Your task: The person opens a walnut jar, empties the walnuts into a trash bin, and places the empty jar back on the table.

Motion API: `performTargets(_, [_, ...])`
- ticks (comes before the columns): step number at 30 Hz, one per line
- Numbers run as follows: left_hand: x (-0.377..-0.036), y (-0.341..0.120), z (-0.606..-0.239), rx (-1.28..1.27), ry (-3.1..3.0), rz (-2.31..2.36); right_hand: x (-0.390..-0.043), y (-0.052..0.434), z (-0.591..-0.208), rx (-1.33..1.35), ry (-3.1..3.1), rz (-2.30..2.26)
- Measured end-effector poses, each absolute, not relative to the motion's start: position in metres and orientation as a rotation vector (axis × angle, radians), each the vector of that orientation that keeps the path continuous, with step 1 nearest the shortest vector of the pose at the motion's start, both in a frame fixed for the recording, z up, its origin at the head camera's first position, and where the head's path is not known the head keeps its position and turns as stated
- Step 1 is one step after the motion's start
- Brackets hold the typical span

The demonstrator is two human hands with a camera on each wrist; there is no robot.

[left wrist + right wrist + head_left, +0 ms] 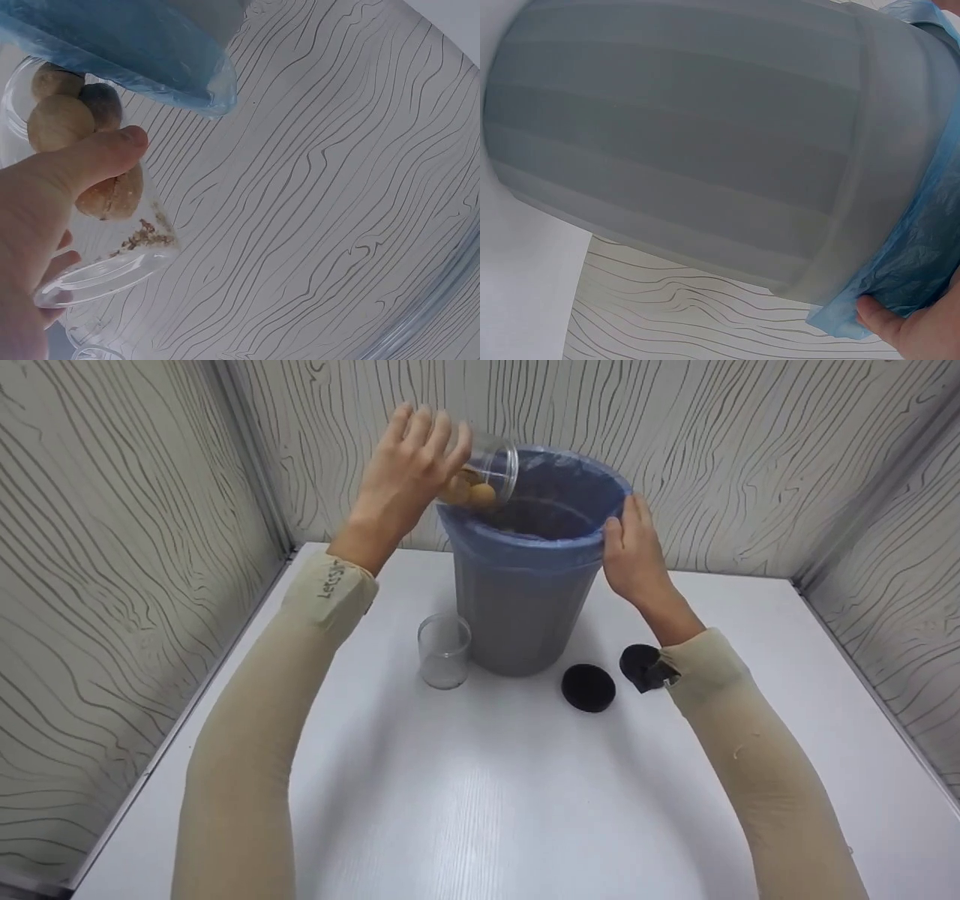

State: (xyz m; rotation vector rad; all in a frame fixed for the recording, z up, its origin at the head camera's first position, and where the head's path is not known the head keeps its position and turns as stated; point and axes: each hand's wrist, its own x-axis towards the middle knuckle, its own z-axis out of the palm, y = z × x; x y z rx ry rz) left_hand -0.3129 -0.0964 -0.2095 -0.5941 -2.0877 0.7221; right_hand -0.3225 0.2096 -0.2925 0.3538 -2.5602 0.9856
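My left hand (412, 465) grips a clear glass jar (499, 465), tipped on its side with its mouth over the bin's left rim. Several round brown nut-like balls (61, 124) lie inside the jar, and reddish-brown crumbs (146, 238) cling near its base. The grey trash bin (517, 615) stands upright, lined with a blue plastic bag (540, 556) folded over the rim. My right hand (637, 551) holds the bin's right rim through the bag; in the right wrist view its thumb (877, 319) lies on the blue plastic, the other fingers mostly out of sight.
A second clear glass jar (444, 652) stands upright at the bin's left foot. Two black lids (589, 688) lie right of the bin, the farther one (639, 666) partly behind my right sleeve. Wood-patterned walls (750, 450) enclose the white table (480, 810).
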Motion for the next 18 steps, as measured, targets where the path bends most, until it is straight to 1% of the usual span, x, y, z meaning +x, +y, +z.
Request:
performTargets(6, [-0.313, -0.094, -0.211, -0.589, -2.078, 0.809, -0.323, 0.209, -0.293, 0.349, -2.569, 0.983])
performTargets(11, [-0.312, -0.088, -0.213, -0.535, -2.053, 0.849, -0.322, 0.209, -0.292, 0.344, -2.572, 0.979])
performTargets(18, [-0.309, -0.084, -0.212, -0.553, -2.169, 0.585, -0.322, 0.21, -0.293, 0.336, -2.567, 0.968])
